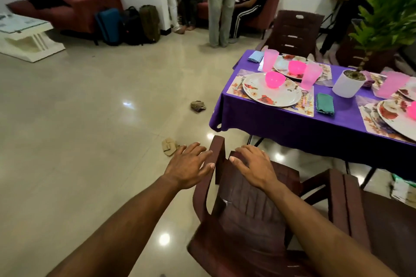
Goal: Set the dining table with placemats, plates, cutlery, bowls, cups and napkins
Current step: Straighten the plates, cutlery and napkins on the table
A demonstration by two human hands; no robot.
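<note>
The left hand (188,165) and right hand (253,165) were held open, fingers spread, over a chair (236,209) beside the set table (292,123).

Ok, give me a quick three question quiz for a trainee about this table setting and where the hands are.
1. True or false: the bright pink plastic bowl sits on the floral white dinner plate nearest the table corner.
2. What do the left hand and the right hand reach for?
A. the dark maroon plastic chair
B. the white plant pot
C. the purple tablecloth
3. What colour is the folded cloth napkin lying right of that plate's placemat?

Key: 1 true; 2 A; 3 green.
</note>
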